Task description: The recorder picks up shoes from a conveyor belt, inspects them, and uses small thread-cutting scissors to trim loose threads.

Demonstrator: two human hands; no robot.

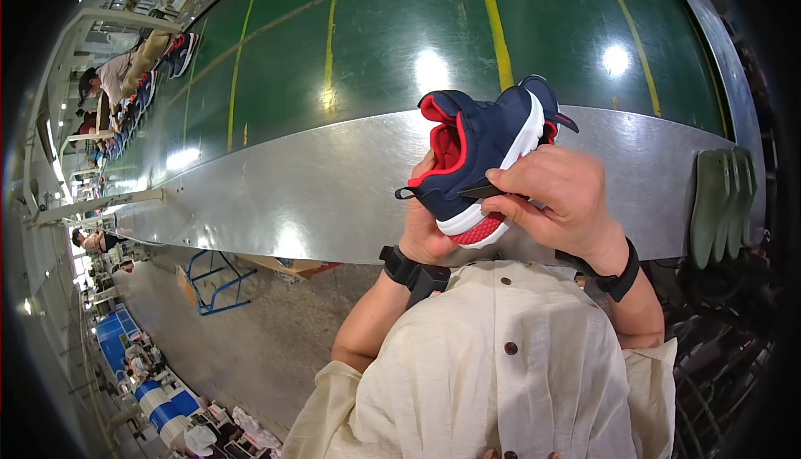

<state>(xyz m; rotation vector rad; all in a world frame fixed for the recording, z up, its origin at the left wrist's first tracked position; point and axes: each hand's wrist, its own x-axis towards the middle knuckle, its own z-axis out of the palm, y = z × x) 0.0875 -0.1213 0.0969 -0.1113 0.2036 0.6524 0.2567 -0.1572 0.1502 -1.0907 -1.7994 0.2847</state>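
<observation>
A navy sneaker [492,138] with a red lining, a white midsole and a red textured heel is held tilted above the metal ledge. My left hand [425,229] is closed around its heel end from the left and below, its fingers partly hidden behind the shoe. Between the thumb and fingers of my right hand [555,196] is a slim black pointed tool [479,190]; its exact kind is unclear. The tool's tip meets the shoe's side near the heel, just above the midsole. Behind the toe, a second navy shoe [541,92] partly shows, resting by the ledge's far edge.
A steel ledge [334,184] runs along a green conveyor belt [400,25] with yellow lines. Several olive-green, sole-shaped pieces [712,204] stand at the right end. Far left, more shoes [179,54] line the belt near other people. A blue metal frame [219,279] stands on the floor.
</observation>
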